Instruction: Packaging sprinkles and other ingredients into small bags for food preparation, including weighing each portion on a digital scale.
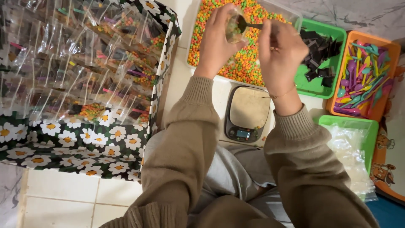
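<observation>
My left hand (217,40) holds a small clear bag (233,28) partly filled with coloured candy beads, above a clear tub of the same beads (249,63). My right hand (280,46) grips a dark spoon (247,24) whose bowl is at the mouth of the bag. Both hands are over the tub. A small digital kitchen scale (247,114) sits just below them, with nothing on its plate.
A daisy-patterned box (84,143) at left is packed with several filled clear bags. At right stand a green tray of dark pieces (320,55), an orange tray of coloured plastic spoons (365,76) and a green tray of empty clear bags (350,147).
</observation>
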